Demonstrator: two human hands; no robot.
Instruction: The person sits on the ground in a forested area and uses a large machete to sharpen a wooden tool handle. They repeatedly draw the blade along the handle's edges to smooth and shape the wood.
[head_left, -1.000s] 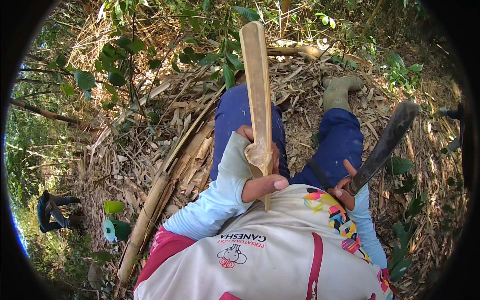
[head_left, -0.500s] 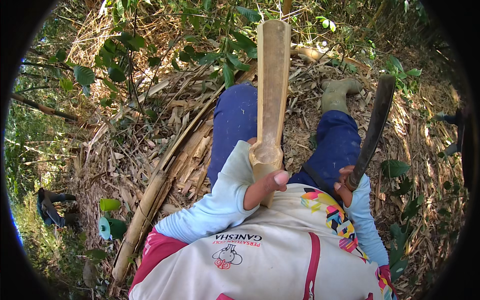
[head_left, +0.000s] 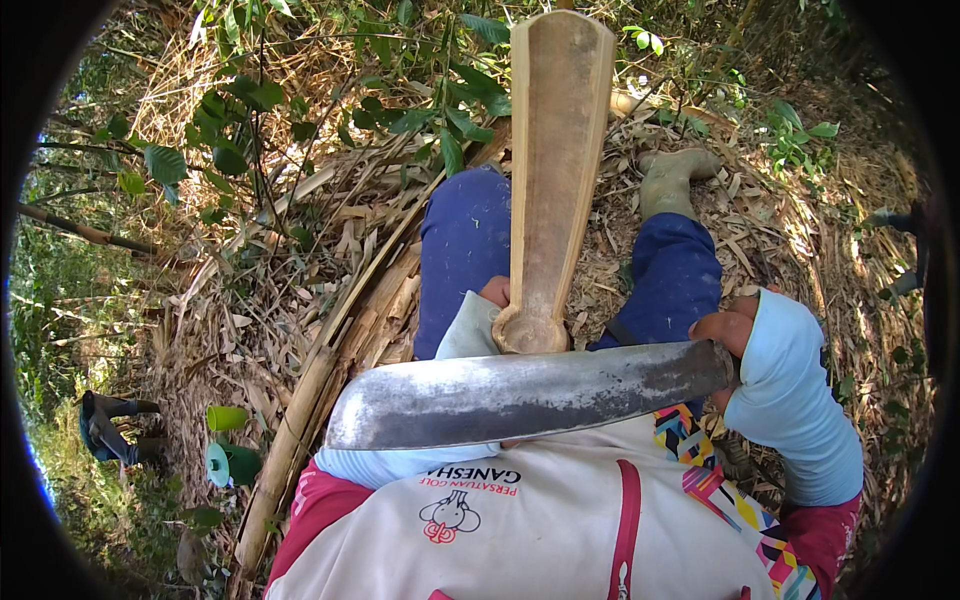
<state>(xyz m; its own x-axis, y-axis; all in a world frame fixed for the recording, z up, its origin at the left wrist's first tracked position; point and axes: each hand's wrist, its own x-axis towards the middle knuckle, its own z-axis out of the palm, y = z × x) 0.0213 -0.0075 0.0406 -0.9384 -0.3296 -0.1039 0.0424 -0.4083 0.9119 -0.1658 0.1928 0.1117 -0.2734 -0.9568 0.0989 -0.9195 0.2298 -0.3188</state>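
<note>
A split length of bamboo (head_left: 560, 170), hollow side facing me with a node near its lower end, stands up from my lap between my knees. My left hand (head_left: 496, 291) is closed around its lower part; only some fingers show, as the blade covers the rest. In my right hand (head_left: 730, 328), a machete (head_left: 520, 398) is gripped at its handle. Its wide, worn blade lies level in front of my chest, pointing left, and passes over the bamboo's lower end and my left forearm. Whether blade and bamboo touch, I cannot tell.
A long split bamboo pole (head_left: 290, 425) slants along the ground on my left. Beyond it are a lime-green cup (head_left: 226, 416) and a green lidded container (head_left: 233, 464). Leafy plants (head_left: 250, 130) rise ahead; dry leaves litter the ground. Other people's legs show at both edges.
My right hand has risen and swung the machete from upright on the right to lying across my front. The bamboo has come up closer and tilted slightly right.
</note>
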